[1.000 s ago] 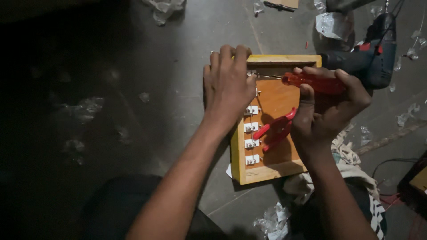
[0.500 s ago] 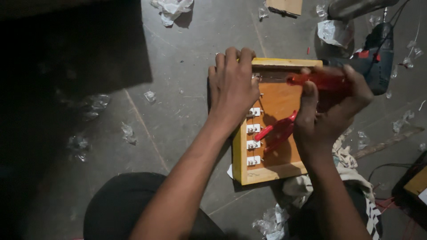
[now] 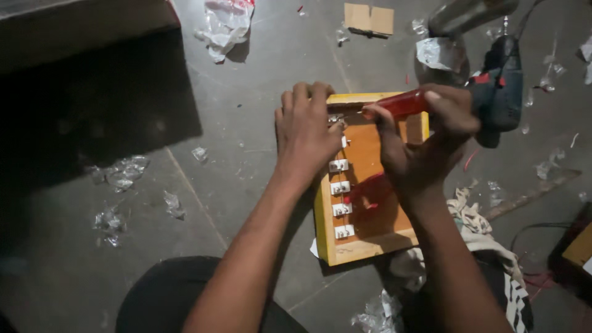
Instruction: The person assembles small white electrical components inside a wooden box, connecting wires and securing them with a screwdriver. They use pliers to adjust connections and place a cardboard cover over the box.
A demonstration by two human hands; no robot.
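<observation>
A shallow wooden box (image 3: pixel 370 243) with a pale yellow frame and an orange inner panel lies flat on the grey floor (image 3: pixel 246 160), directly in front of the person. Along the left inner edge of the box runs a column of small white fittings (image 3: pixel 340 185), one above the other.

The left hand (image 3: pixel 306 132) lies palm down over the upper left corner of the box, fingers (image 3: pixel 302 92) pressed together and hooked over the top edge of the frame, thumb reaching in toward the uppermost fittings. The right hand (image 3: pixel 425 139) is closed around the red handle of a screwdriver (image 3: pixel 398 106), fingers curled tight on it; the handle lies nearly level, its front end pointing left toward the top fitting just beside the left thumb. The metal tip is too small and dim to make out.

A second red-handled tool (image 3: pixel 364 197) lies inside the box on the orange panel, below the right wrist. Just beyond the right hand, a dark power drill (image 3: pixel 499 92) with a red band rests on the floor, touching or nearly touching the box's right corner. Scraps of clear plastic (image 3: pixel 123 172) litter the floor to the left, a crumpled plastic bag (image 3: pixel 225 21) lies farther up, a piece of brown cardboard (image 3: pixel 370 18) sits near the top edge, and a patterned cloth (image 3: pixel 475 225) lies at the lower right
</observation>
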